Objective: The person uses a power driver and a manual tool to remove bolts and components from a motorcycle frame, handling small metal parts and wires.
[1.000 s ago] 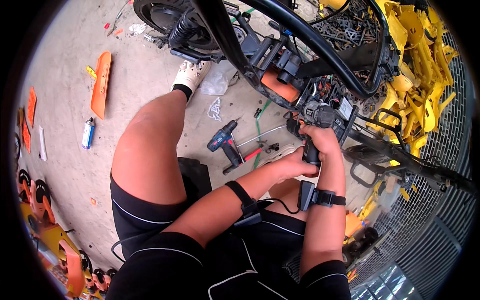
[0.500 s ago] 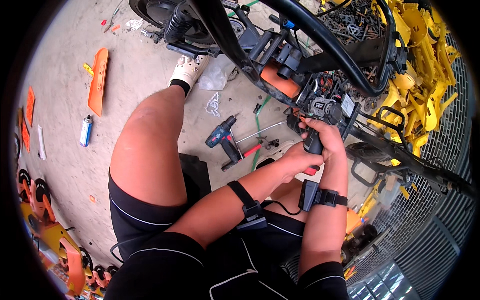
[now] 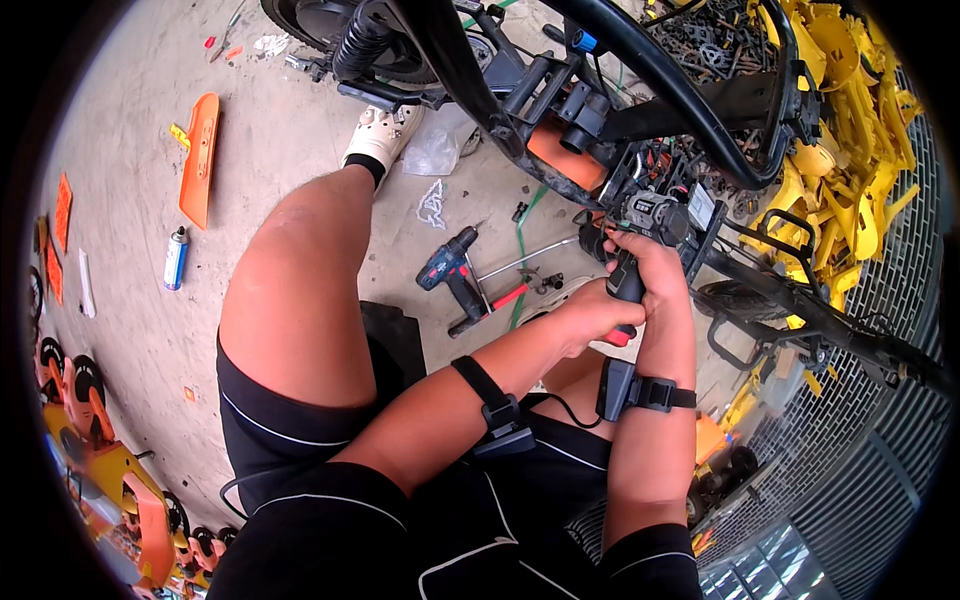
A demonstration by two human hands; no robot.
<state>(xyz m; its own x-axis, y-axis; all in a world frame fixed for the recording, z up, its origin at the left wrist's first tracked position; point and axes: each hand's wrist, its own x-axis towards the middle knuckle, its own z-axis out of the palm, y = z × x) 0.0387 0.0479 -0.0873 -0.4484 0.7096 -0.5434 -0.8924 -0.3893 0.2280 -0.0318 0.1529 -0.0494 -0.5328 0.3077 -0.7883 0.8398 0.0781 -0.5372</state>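
Both my hands are on a dark cordless power tool with a grey head and a red part at its base. My right hand wraps round the upper grip, fingers closed. Lower down, my left hand closes round the base of the handle. The tool's head lies against the black metal frame of a partly stripped scooter or bike, beside exposed wires and an orange panel. Where its tip meets the frame is hidden.
A cordless drill lies on the floor by a red-handled bar. Further left are a spray can and an orange panel strip. Yellow plastic parts are heaped at the right, dark metal parts behind the frame.
The view has shifted very slightly. Both hands keep their hold on the power tool, at nearly the same place against the frame.
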